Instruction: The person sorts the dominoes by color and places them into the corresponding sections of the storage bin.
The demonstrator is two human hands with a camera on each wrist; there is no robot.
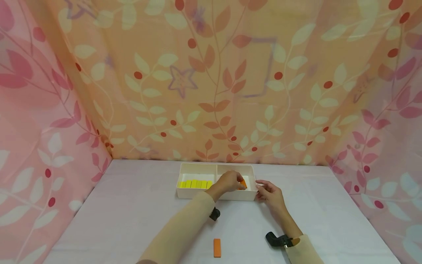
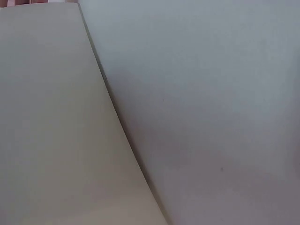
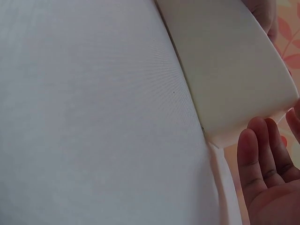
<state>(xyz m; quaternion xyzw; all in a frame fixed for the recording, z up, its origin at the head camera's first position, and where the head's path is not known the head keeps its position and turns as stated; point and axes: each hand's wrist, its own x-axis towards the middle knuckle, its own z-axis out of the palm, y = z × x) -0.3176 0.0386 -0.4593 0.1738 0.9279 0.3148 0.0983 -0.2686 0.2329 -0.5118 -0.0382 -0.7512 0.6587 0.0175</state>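
A white two-compartment box (image 1: 197,195) stands on the table, its divider near the middle. My left hand (image 1: 228,182) reaches over the front wall into the right compartment and pinches an orange block (image 1: 243,183) there. Yellow blocks (image 1: 194,184) stand in a row along the front of the left compartment. My right hand (image 1: 271,194) is at the box's right end; in the right wrist view its nearly straight fingers (image 3: 248,150) rest against the end wall. The left wrist view shows mostly the box's outer wall (image 2: 56,112), with some fingers at the top left corner.
A second orange block (image 1: 217,248) lies on the white-covered table (image 1: 132,216) near the front, between the forearms. Patterned cloth (image 1: 211,110) hangs behind the table and along both sides. Each wrist wears a black camera (image 1: 277,240).
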